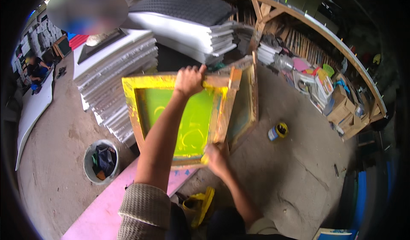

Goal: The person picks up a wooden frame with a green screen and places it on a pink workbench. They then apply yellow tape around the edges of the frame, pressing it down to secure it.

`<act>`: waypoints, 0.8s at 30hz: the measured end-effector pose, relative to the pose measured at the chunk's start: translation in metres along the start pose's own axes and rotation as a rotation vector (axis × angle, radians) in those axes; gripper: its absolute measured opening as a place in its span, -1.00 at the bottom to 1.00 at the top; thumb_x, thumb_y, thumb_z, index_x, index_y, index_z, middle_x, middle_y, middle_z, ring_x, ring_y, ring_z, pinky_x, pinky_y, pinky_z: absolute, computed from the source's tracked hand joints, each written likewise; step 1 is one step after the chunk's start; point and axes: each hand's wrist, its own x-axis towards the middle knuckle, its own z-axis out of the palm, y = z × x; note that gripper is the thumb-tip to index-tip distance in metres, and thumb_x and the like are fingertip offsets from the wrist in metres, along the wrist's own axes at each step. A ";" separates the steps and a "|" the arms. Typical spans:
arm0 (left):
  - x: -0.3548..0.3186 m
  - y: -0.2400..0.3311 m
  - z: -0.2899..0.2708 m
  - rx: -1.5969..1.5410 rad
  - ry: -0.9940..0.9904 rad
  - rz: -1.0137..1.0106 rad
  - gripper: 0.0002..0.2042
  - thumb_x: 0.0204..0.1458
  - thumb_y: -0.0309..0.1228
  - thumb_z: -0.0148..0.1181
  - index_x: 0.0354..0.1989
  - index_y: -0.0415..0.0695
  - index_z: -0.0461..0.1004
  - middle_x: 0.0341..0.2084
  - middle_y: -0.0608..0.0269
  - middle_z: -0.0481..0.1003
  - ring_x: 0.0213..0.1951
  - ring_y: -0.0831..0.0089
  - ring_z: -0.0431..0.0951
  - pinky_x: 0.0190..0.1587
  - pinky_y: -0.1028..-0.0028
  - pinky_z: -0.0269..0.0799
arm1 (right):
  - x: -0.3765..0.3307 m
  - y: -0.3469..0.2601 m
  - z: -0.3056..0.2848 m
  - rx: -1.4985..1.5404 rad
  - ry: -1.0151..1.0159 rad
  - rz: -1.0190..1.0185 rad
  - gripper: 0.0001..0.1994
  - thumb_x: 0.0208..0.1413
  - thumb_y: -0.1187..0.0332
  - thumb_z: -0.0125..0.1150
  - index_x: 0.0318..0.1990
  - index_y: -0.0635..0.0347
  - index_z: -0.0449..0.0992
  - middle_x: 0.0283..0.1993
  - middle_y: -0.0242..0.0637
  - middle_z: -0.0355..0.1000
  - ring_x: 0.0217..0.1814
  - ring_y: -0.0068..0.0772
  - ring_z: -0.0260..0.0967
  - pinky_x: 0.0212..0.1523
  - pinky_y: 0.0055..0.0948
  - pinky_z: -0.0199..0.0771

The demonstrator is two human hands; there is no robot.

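Note:
A wooden screen-printing frame [221,119] with yellow-green mesh [194,122] and yellow paint smears stands tilted in front of me. My left hand [189,82] is closed over its top rail, the arm crossing in front of the mesh. At the lower right corner, my right hand [217,158] is closed; a yellow patch shows at its fingers, and I cannot make out what it is. Behind this frame leans another wooden frame [255,90] with a dark mesh. Below lies a pink board [100,212], partly hidden by my left arm.
Stacks of white sheets [115,77] stand at the left and back. A bucket of dark cloths [87,165] is on the left floor. A small paint can [278,131] stands at right. A yellow-stained item [204,206] lies near my legs. Cardboard boxes [344,107] sit far right.

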 end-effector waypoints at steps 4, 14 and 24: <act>0.002 0.003 -0.011 -0.036 -0.138 0.010 -0.43 -0.30 -0.02 0.26 -0.14 -0.08 0.28 -0.40 0.16 0.49 -0.28 0.27 0.52 -0.26 0.33 0.43 | 0.060 -0.026 -0.062 -0.038 0.172 0.380 -0.65 0.22 0.17 -0.20 -0.19 0.36 0.30 -0.32 0.06 0.33 -0.18 0.04 0.31 -0.16 -0.16 0.30; 0.003 -0.004 -0.016 -0.112 -0.146 0.053 -0.47 -0.33 -0.09 0.26 -0.23 -0.11 0.22 -0.42 0.09 0.48 -0.33 0.16 0.52 -0.30 0.28 0.45 | 0.175 -0.025 -0.021 -0.619 0.206 0.475 -0.45 -0.02 -0.09 0.09 -0.24 0.34 0.34 -0.30 0.02 0.41 -0.31 -0.06 0.46 -0.41 -0.32 0.49; 0.004 0.005 -0.010 0.021 -0.203 -0.031 -0.44 -0.34 -0.05 0.27 -0.14 -0.05 0.29 -0.47 0.19 0.50 -0.36 0.28 0.54 -0.34 0.33 0.41 | 0.177 0.000 -0.034 -0.528 0.149 0.315 -0.74 0.10 0.30 -0.05 -0.47 0.32 0.44 -0.52 0.11 0.40 -0.45 0.07 0.43 -0.45 -0.13 0.43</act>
